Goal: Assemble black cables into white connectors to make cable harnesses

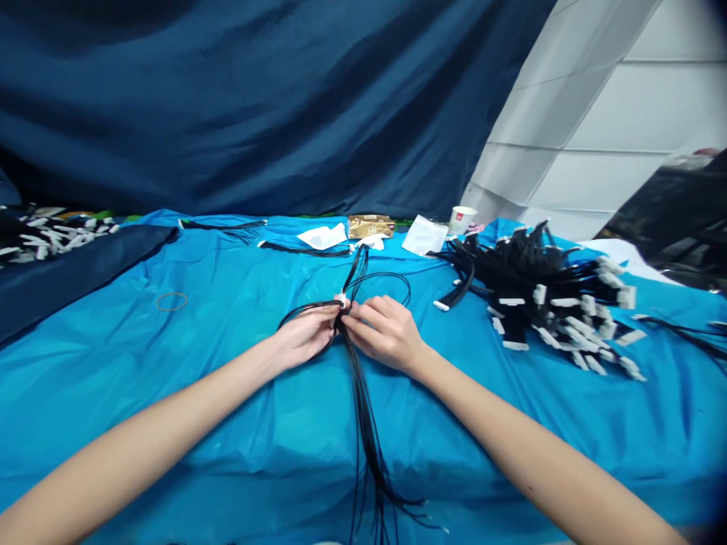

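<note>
Across the blue sheet (216,409) filling most of the frame, a large heap of black cables (511,261) with white ends lies at right and a smaller pile (57,238) at upper left; which pieces are finished cannot be told. The black wire bundle (363,401) runs from the centre to the bottom edge, strands looping aside and lower ends loose, so work on it looks partway and unsettled. At centre, the left hand (307,334) is closed on it and the right hand (391,333) pinches its wires, exact strands hidden, beside a small white connector (342,299).
</note>
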A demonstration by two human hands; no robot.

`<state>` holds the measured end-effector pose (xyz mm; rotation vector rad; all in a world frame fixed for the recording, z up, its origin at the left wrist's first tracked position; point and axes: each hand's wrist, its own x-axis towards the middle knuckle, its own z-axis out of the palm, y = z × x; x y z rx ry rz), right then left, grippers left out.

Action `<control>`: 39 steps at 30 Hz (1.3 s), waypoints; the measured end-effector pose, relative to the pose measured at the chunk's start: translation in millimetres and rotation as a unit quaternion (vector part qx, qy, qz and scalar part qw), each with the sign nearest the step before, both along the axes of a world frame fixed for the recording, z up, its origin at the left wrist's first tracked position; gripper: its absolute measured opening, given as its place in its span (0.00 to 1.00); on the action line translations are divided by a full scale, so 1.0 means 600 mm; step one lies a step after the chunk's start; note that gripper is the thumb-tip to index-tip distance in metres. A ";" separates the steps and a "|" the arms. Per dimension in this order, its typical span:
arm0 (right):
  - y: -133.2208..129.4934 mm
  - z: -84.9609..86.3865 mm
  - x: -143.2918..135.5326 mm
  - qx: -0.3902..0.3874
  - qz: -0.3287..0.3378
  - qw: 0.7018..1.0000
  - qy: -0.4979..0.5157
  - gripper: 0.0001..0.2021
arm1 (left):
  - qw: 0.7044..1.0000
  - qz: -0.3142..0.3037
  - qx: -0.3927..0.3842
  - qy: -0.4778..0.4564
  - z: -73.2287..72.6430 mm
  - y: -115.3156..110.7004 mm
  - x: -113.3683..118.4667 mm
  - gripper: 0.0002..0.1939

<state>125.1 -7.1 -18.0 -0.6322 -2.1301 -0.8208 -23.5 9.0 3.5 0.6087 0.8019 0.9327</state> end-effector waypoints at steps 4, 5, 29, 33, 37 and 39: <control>-0.001 -0.005 0.000 -0.060 0.014 0.996 0.057 0.04 | 1.000 -0.012 0.005 -0.009 -0.004 0.002 -0.001 0.15; -0.002 -0.006 -0.001 -0.078 0.020 0.994 0.070 0.05 | 1.000 -0.016 0.007 -0.013 -0.005 0.002 -0.001 0.15; -0.011 0.056 0.006 -0.442 0.255 0.593 0.623 0.06 | 0.998 0.010 0.030 0.055 -0.013 0.008 -0.003 0.11; -0.010 0.074 0.026 -0.407 0.243 0.584 0.659 0.09 | 0.992 0.010 0.070 0.105 -0.029 0.013 -0.007 0.06; -0.017 0.075 0.034 -0.266 0.102 0.780 0.557 0.09 | 0.982 0.015 0.130 0.134 -0.040 0.017 -0.010 0.06; -0.023 0.071 0.032 -0.202 0.043 0.872 0.445 0.06 | 0.979 0.026 0.155 0.132 -0.040 0.017 -0.010 0.06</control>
